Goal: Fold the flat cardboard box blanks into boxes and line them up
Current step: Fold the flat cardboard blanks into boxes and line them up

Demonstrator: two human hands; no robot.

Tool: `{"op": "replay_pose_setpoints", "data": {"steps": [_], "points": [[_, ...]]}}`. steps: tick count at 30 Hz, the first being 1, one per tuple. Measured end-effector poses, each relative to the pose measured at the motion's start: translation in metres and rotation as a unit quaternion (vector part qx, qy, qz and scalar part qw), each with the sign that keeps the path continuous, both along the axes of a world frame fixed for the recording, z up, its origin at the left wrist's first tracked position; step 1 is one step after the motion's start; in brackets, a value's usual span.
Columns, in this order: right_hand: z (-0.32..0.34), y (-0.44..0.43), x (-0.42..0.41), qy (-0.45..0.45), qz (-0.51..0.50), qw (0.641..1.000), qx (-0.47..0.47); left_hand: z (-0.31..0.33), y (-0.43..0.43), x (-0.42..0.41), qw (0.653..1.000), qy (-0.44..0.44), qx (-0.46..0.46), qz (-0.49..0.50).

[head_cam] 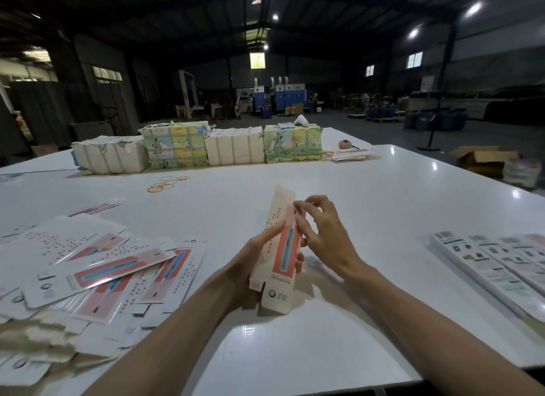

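You're mid-fold over the worktop point(368, 195). Loose blanks point(97, 266) are heaped on your left, finished boxes point(486, 263) lined up far right, and nothing looks in the way. The half-formed box point(285, 248) tilts in your left hand point(250, 257), fingers wrapped round it. Your right hand point(324, 233) pinches its upper edge. Next up, I'd guess: squaring it and tucking the flaps. Rubber bands point(165, 185) sit well clear.

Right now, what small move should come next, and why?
Probably fold the top flap down with the right hand: the left hand grips the squared box, the right hand pinches its upper edge, and that flap stands open.
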State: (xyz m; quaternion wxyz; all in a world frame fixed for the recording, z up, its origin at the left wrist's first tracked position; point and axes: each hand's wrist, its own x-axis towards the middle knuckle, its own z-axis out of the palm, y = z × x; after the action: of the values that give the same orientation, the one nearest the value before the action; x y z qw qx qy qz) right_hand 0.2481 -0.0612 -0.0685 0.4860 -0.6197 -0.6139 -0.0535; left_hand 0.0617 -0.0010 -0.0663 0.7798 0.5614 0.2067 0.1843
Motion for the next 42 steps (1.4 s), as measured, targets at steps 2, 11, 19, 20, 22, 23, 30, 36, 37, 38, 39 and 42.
{"op": "replay_pose_setpoints", "data": {"steps": [2, 11, 19, 20, 22, 23, 30, 36, 37, 38, 39, 42], "points": [[0.006, -0.002, -0.002, 0.009, 0.003, 1.000, 0.003, 0.000, 0.001, 0.000, 1.000, -0.018, 0.012, 0.000], [0.050, -0.014, -0.009, 0.170, 0.075, 0.979, -0.088, 0.009, 0.001, 0.005, 0.998, -0.054, 0.027, -0.035], [0.069, -0.017, 0.011, 0.209, 0.140, 0.957, -0.147, -0.002, 0.003, 0.006, 0.996, -0.034, 0.030, -0.074], [0.064, -0.017, 0.012, 0.225, 0.148, 0.953, -0.137, -0.002, 0.003, 0.007, 0.996, -0.029, 0.035, -0.076], [0.054, -0.016, 0.012, 0.248, 0.161, 0.948, -0.117, -0.002, 0.003, 0.008, 0.996, -0.019, 0.042, -0.078], [0.051, -0.015, 0.012, 0.258, 0.164, 0.946, -0.107, -0.001, 0.003, 0.009, 0.996, -0.016, 0.043, -0.079], [0.044, -0.011, 0.010, 0.298, 0.142, 0.942, -0.055, 0.014, -0.008, 0.018, 0.996, -0.040, 0.011, -0.077], [0.032, -0.004, 0.009, 0.222, 0.108, 0.967, -0.065, 0.016, -0.010, 0.016, 0.999, -0.021, 0.016, -0.031], [0.031, -0.004, 0.008, 0.216, 0.118, 0.967, -0.066, 0.016, -0.009, 0.015, 0.999, -0.016, 0.020, -0.021], [0.031, -0.004, 0.006, 0.208, 0.123, 0.968, -0.062, 0.016, -0.009, 0.014, 1.000, -0.012, 0.022, -0.014], [0.031, -0.004, 0.004, 0.193, 0.121, 0.972, -0.057, 0.016, -0.009, 0.014, 1.000, -0.011, 0.016, -0.011], [0.033, -0.005, 0.002, 0.098, 0.101, 0.990, -0.024, 0.018, -0.012, 0.015, 0.999, -0.023, -0.016, -0.017]]}}
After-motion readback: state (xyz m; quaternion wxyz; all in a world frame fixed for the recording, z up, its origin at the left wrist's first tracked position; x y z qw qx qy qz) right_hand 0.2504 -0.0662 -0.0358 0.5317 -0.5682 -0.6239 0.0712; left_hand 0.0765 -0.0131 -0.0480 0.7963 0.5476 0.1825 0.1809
